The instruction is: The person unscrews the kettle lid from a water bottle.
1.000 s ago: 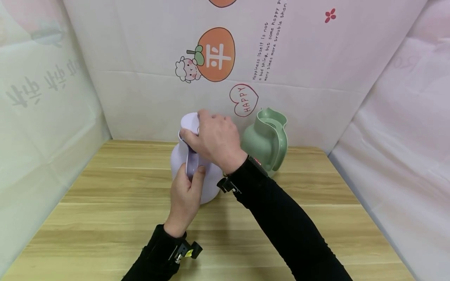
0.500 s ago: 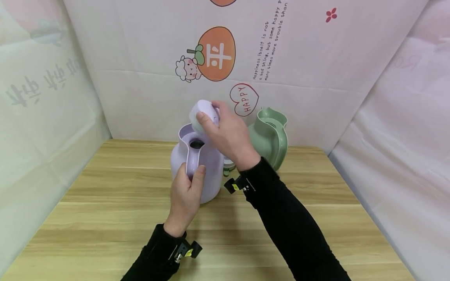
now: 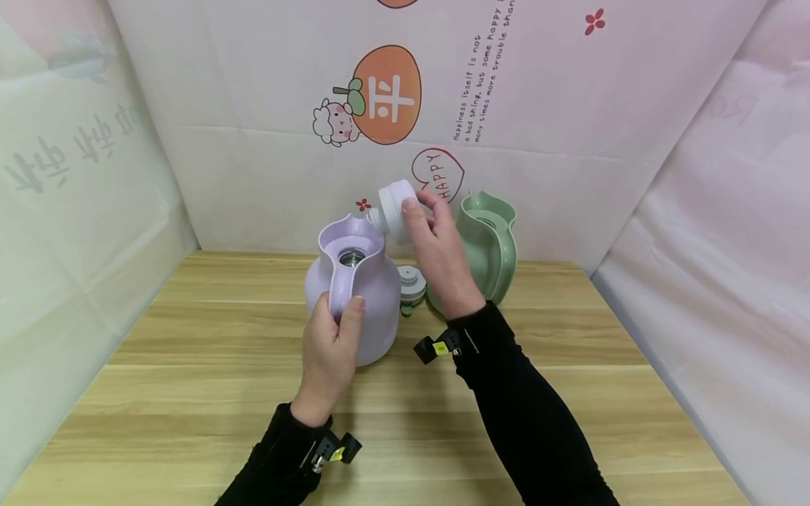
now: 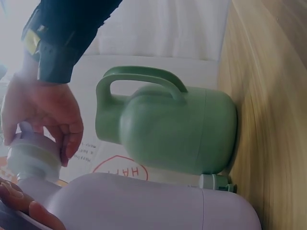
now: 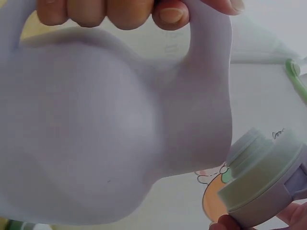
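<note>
A lilac thermos jug (image 3: 378, 313) stands on the wooden table, its round mouth uncovered and its metal neck showing inside. My left hand (image 3: 330, 362) grips the jug's handle, fingers wrapped round it. Just right of the spout, my right hand (image 3: 443, 256) pinches the lilac and white stopper lid (image 3: 394, 214) between thumb and fingers. The lid is tilted, its threaded underside facing left toward the jug's rim. In the right wrist view the lid (image 5: 264, 179) appears close beside the spout, overlapping its edge.
A green thermos jug (image 3: 486, 246), also without a lid, stands behind my right hand. Between the two jugs lies a white and green stopper lid (image 3: 411, 282) on the table (image 3: 209, 393). A printed cloth backdrop (image 3: 266, 190) rises behind.
The right hand has lifted the lid off the lilac jug and moved it to the right, tilting it and uncovering the mouth. The left hand keeps its grip on the handle.
</note>
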Demonstrator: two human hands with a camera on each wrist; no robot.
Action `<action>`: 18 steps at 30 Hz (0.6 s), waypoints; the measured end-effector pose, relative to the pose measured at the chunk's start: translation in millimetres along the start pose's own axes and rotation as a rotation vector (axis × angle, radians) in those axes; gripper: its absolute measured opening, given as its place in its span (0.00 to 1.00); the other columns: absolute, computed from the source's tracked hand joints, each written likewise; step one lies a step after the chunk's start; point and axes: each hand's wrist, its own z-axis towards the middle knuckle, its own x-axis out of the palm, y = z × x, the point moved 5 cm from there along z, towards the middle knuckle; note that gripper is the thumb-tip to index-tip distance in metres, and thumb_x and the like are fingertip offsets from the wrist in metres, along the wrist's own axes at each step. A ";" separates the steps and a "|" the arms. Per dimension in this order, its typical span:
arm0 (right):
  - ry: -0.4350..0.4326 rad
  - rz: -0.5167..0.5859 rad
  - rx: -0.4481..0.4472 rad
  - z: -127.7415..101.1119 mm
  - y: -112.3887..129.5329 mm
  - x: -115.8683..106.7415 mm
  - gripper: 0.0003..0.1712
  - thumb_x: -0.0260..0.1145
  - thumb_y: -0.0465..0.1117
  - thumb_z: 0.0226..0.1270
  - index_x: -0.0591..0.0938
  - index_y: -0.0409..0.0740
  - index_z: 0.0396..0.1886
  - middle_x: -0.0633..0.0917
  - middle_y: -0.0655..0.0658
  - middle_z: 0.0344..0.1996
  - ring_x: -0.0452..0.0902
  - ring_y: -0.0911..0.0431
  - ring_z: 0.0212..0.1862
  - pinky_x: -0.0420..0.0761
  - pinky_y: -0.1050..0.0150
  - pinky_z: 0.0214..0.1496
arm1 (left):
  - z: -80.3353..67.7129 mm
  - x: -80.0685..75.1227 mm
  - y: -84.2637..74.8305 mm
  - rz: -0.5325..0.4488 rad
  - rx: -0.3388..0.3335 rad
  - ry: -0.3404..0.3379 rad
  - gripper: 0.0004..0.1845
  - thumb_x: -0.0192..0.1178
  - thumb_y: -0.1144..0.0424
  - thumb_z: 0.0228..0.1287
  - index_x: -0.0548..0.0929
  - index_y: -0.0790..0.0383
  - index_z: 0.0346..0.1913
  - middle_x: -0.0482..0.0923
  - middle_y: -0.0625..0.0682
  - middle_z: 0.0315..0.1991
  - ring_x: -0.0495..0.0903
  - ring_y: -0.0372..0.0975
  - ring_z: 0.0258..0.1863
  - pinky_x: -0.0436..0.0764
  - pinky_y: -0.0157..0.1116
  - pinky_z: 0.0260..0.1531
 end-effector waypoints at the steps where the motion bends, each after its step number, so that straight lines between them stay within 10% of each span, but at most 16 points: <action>1: -0.008 0.007 0.007 -0.7 -3.2 -1.4 0.40 0.52 0.71 0.77 0.65 0.54 0.77 0.78 0.45 0.64 0.77 0.53 0.62 0.77 0.50 0.63 | -0.1 -0.4 0.2 0.002 -0.001 -0.001 0.14 0.58 0.58 0.79 0.77 0.70 0.45 0.73 0.57 0.30 0.74 0.44 0.31 0.72 0.37 0.30; 18: -0.099 0.366 0.144 -21.3 -47.8 -14.1 0.29 0.43 0.62 0.85 0.70 0.48 0.68 0.78 0.42 0.53 0.76 0.51 0.49 0.78 0.54 0.52 | 4.8 -8.1 4.1 0.063 -0.016 -0.051 0.18 0.58 0.56 0.78 0.77 0.73 0.48 0.80 0.63 0.37 0.79 0.50 0.37 0.76 0.46 0.36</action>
